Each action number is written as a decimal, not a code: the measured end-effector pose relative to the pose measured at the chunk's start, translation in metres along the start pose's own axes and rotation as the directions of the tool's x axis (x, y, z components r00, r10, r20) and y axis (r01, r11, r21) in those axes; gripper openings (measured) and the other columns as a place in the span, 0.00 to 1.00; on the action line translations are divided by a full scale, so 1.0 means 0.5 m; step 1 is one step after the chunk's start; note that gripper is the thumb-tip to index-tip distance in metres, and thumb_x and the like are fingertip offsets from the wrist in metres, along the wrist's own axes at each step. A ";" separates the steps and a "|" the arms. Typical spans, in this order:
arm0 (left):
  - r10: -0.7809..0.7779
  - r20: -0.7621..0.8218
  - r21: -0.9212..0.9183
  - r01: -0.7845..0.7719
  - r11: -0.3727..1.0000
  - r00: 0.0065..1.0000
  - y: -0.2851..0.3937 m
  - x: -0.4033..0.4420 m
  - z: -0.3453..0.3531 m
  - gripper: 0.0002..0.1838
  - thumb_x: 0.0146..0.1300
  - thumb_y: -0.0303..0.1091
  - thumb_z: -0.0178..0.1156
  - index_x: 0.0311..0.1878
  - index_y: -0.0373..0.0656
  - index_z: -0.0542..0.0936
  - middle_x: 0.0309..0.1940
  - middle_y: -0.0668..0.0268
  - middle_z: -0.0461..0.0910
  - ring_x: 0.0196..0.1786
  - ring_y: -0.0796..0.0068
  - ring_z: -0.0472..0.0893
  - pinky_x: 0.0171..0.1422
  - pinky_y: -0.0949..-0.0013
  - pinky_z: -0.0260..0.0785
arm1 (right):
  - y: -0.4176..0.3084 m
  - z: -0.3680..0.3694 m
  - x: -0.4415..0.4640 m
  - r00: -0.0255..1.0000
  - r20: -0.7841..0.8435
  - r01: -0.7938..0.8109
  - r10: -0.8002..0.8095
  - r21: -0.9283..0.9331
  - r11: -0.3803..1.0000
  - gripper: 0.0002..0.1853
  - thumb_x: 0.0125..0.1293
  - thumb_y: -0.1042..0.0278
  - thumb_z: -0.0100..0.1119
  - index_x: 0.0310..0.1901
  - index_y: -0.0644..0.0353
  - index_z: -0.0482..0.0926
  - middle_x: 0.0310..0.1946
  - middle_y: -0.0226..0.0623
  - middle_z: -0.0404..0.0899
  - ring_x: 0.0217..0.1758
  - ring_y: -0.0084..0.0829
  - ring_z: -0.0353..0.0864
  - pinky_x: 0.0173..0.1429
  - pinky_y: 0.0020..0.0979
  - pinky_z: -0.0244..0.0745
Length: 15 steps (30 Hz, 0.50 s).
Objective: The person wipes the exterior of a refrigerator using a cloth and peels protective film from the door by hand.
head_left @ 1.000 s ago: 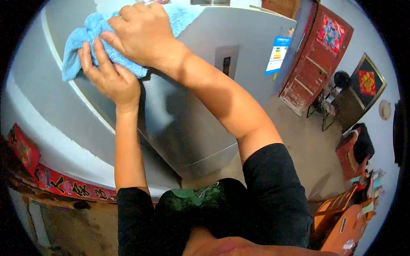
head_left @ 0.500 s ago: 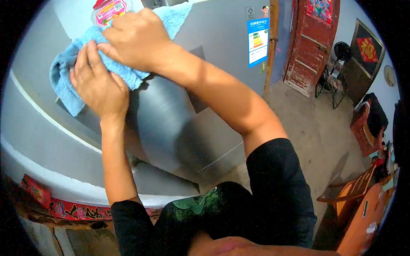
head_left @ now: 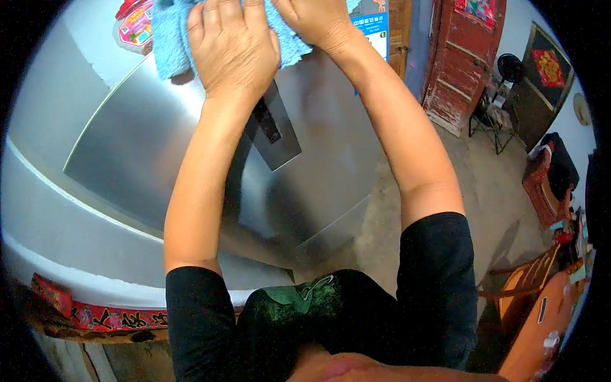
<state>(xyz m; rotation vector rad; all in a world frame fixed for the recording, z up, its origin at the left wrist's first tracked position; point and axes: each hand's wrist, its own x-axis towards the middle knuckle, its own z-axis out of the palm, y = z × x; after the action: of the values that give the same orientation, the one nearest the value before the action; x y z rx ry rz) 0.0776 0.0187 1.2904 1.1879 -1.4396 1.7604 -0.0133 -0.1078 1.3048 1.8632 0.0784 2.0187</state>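
A light blue towel (head_left: 168,44) is pressed against the upper part of a silver-grey refrigerator door (head_left: 331,121), partly beyond the top of the view. My left hand (head_left: 235,51) lies flat on the towel, fingers stretched upward over it. To its right, my right hand (head_left: 318,19) is on the towel's right part, its fingers bent and partly cut off by the frame's edge. Below the hands, a dark panel (head_left: 289,149) with a recess shows on the door, partly behind my left wrist.
A clear jar with a red lid and pink label (head_left: 135,27) stands left of the towel. A blue-and-white energy label (head_left: 379,32) is on the door. At right are a red wooden door (head_left: 458,70), a black fan (head_left: 509,67) and a wooden chair (head_left: 525,280).
Both hands and the towel have moved right and upward across the door. My left hand has flattened out more, and the dark panel's recess has come into sight.
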 end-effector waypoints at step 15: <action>0.121 0.104 -0.074 -0.114 0.991 0.987 0.011 0.056 0.070 0.20 0.62 0.35 0.55 0.57 0.42 0.79 0.41 0.61 0.82 0.40 0.63 0.82 0.46 0.56 0.69 | 0.148 -0.037 -0.051 0.992 0.112 -0.038 0.059 -0.185 0.982 0.16 0.71 0.60 0.48 0.43 0.65 0.79 0.40 0.49 0.78 0.47 0.52 0.75 0.53 0.48 0.66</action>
<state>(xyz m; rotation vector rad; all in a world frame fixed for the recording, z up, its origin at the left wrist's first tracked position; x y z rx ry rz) 0.0701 -0.0192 1.3137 1.2008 -1.6502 1.7333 -0.0485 -0.1802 1.3010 1.8772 -0.1805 1.8738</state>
